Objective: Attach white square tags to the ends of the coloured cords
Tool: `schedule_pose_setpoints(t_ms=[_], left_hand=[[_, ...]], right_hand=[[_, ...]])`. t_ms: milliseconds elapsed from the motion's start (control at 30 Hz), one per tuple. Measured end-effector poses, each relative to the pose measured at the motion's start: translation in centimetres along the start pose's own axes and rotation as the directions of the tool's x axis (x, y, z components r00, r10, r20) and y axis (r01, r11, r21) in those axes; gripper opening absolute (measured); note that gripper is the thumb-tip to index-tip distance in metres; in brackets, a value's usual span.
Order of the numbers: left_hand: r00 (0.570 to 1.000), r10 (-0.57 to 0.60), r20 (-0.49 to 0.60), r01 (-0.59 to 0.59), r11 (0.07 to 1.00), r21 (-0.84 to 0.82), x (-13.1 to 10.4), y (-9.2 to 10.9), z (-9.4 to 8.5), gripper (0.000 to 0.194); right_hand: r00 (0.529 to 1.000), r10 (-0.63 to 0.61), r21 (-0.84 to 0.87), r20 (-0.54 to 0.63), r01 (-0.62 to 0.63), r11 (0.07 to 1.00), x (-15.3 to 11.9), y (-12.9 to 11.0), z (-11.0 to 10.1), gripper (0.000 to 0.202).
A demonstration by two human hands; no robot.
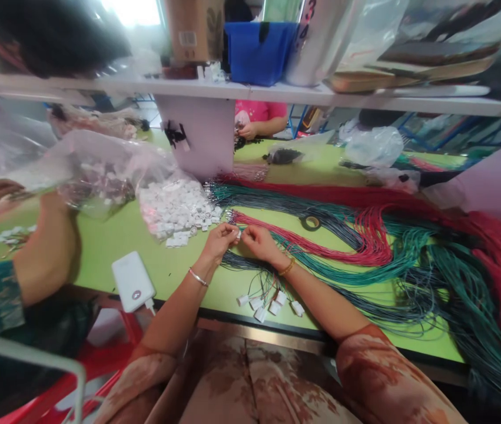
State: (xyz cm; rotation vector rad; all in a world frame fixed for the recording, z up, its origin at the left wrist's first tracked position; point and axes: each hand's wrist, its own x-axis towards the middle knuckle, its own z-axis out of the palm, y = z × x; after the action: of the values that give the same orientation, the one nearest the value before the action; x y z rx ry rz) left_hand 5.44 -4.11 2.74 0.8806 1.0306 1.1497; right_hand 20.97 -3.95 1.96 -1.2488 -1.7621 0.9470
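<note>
My left hand (221, 240) pinches a small white plastic connector (238, 234) between thumb and fingertips. Close against it on the right, my right hand (259, 244) is closed in a pinch; what its fingertips grip is too small to see, though wires lie around it. Just behind both hands runs a bundle of red wires (303, 234) with metal-tipped ends, and green wires (342, 268) lie to the right. Toward the table's front edge are several white connectors (275, 306) with wires in them. A heap of loose white connectors (175, 206) spills from a clear bag to the left.
A white power bank (133, 281) with a cable lies left of my forearm. Black tape (311, 222) rests on dark wires. A co-worker's arm (45, 241) reaches in at left; another person (261, 118) sits opposite. A shelf (250, 91) with a blue bin (259, 53) crosses above.
</note>
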Motion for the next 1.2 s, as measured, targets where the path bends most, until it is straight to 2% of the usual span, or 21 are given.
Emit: schedule_pose_setpoints(t_ms=[100,267,400,533,667,733,933,1033,1100,1200], left_hand=[[1.0,0.013,-0.004,-0.013,1.0,0.01,0.0,0.0,0.1,0.029],[0.999,-0.044,-0.012,0.044,0.999,0.018,0.2,0.0,-0.2,0.028],[0.999,-0.053,-0.01,0.054,0.995,0.083,0.2,0.2,-0.3,0.022],[0.988,-0.149,0.042,0.134,0.96,0.246,0.2,0.9,-1.1,0.015],[0.985,-0.168,0.027,0.149,0.932,0.33,0.5,1.6,-2.1,0.01],[0.986,-0.165,0.014,0.149,0.925,0.351,0.6,1.6,-2.3,0.009],[0.99,-0.142,0.011,0.129,0.927,0.352,0.5,1.4,-2.0,0.009],[0.991,-0.128,0.03,0.11,0.933,0.344,0.6,1.1,-1.9,0.01],[0.99,-0.126,0.056,0.099,0.934,0.342,0.6,0.9,-1.9,0.011],[0.989,-0.123,0.083,0.089,0.938,0.334,0.6,0.6,-1.9,0.012]], right_hand=[[0.994,0.083,0.083,0.064,-0.089,0.993,0.4,0.3,0.0,0.03],[0.997,-0.03,0.058,0.072,0.026,0.998,0.3,0.5,0.1,0.03],[0.997,-0.031,-0.075,0.077,0.037,0.997,-0.1,0.5,0.1,0.028],[0.987,-0.079,-0.176,0.138,0.103,0.979,0.9,0.5,-0.8,0.027],[0.998,-0.051,-0.458,0.045,0.066,0.886,2.8,1.3,-1.4,0.014],[0.999,-0.016,-0.532,0.05,0.04,0.846,3.3,1.8,-1.3,0.012],[0.997,-0.026,-0.501,0.078,0.062,0.863,3.1,2.7,-1.7,0.02],[0.992,-0.039,-0.547,0.116,0.097,0.831,3.1,2.4,-2.0,0.022],[0.99,-0.028,-0.57,0.137,0.102,0.815,3.4,2.0,-1.8,0.021],[0.988,0.001,-0.531,0.156,0.083,0.844,4.4,1.7,-1.1,0.02]])
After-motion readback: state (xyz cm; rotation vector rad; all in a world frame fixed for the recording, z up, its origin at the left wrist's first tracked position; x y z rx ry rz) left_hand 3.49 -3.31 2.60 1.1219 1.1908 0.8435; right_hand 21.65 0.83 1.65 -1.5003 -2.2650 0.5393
